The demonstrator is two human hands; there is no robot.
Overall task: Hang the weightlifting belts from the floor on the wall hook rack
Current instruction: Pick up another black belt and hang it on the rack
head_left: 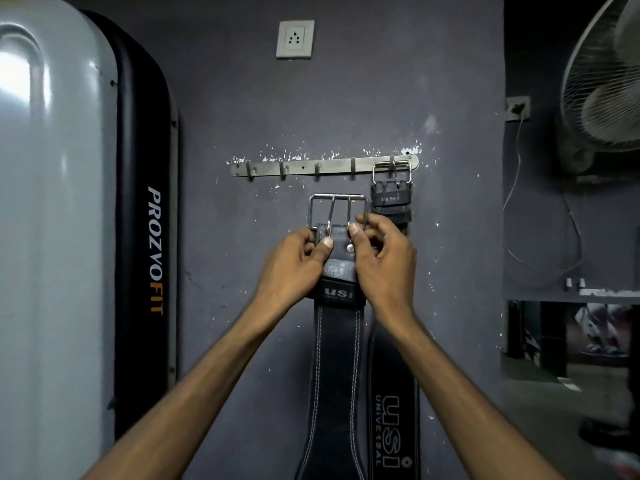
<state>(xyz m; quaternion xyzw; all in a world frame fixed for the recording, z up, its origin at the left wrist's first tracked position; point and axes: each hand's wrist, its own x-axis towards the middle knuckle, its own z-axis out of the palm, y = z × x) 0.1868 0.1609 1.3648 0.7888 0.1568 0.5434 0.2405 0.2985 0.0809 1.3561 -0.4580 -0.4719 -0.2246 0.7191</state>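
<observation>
Between both hands, held up in front of a grey wall (346, 98), is a black belt (337, 358) w/ white stitching; left hand (294, 268) grips its top end from the left side, thumb pressed flat on the leather just under the buckle (336, 211); right hand (381, 261) pinches the same end from the right, thumb on the leather, fingers curled at the buckle's right edge; both hands closed on this belt, buckle upright above the knuckles w/ two prongs showing; rest of the belt hangs straight down between the forearms, out of frame at the bottom; a "USI" loop sits just below the hands.

Above the hands, apart from the buckle, is the hook rack (322, 167), a metal strip w/ several hooks; those directly above the hands are bare; up and right of the right hand, a second belt (393, 393) hangs by its buckle from the rightmost hook, strap dropping behind the right forearm, "USI UNIVERSAL" printed on it.

Well above the rack is a wall socket (295, 39); far left of the left hand stands a padded bench (145, 220) marked "PROZVOFIT"; far right of the right hand, a fan (602, 81).
</observation>
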